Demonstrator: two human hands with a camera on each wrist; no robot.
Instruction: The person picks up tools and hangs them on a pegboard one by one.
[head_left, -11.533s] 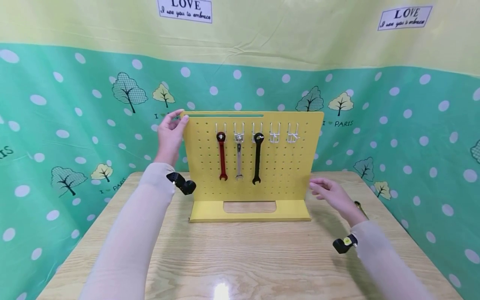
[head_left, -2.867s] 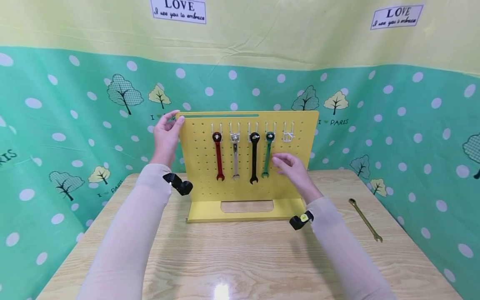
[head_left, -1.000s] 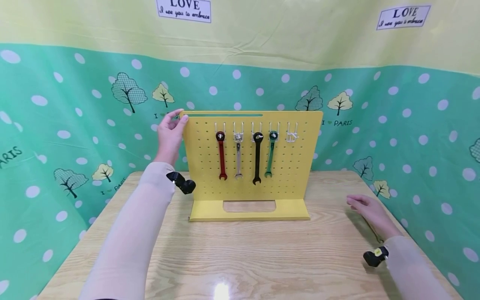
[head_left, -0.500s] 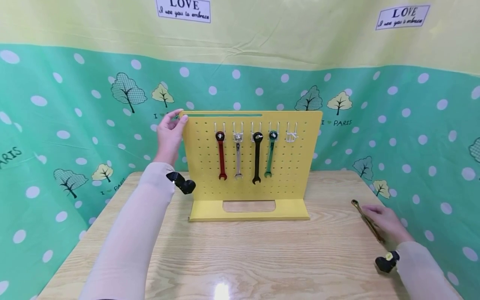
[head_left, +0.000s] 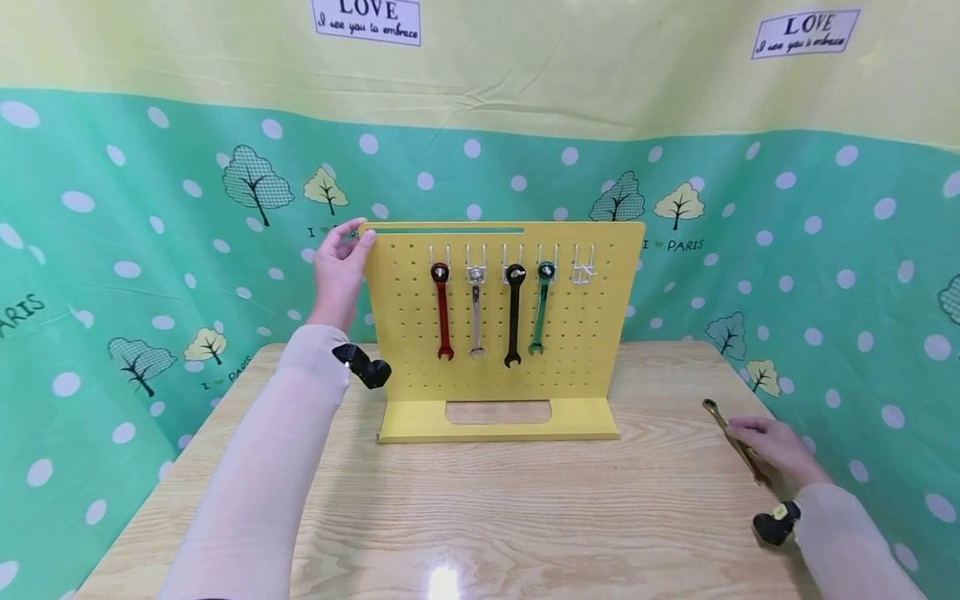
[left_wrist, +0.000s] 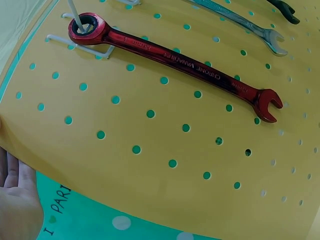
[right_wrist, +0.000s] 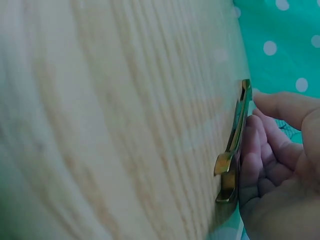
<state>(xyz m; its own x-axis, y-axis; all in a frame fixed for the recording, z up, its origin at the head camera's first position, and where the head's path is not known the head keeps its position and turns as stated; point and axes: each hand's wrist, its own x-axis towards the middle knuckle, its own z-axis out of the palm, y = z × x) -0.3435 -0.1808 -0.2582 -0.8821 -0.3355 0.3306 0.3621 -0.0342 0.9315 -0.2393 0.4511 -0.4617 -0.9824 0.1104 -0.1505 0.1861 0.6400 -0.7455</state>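
Observation:
My left hand (head_left: 339,275) holds the top left corner of a yellow pegboard (head_left: 412,367) between thumb and fingers; part of it shows at the lower left of the left wrist view. Far right, my right hand (head_left: 776,450) pinches a gold combination wrench (head_left: 716,415) that lies along the table. In the right wrist view the thumb is at the far part of the wrench (right_wrist: 235,135), with the fingers curled beside it. From white hooks on the board hang a red wrench (head_left: 443,317), a silver wrench (head_left: 476,321), a black wrench (head_left: 513,321) and a green wrench (head_left: 540,312).
The rightmost hook (head_left: 582,271) on the board has no wrench. The board's yellow base (head_left: 577,421) stands on the wooden table (head_left: 480,517). A green dotted curtain (head_left: 112,250) surrounds the table at the back and sides.
The green wrench was hung on the fourth hook. My right hand then left the board, moved right over the gold wrench and lowered onto it. My left hand kept its hold on the corner.

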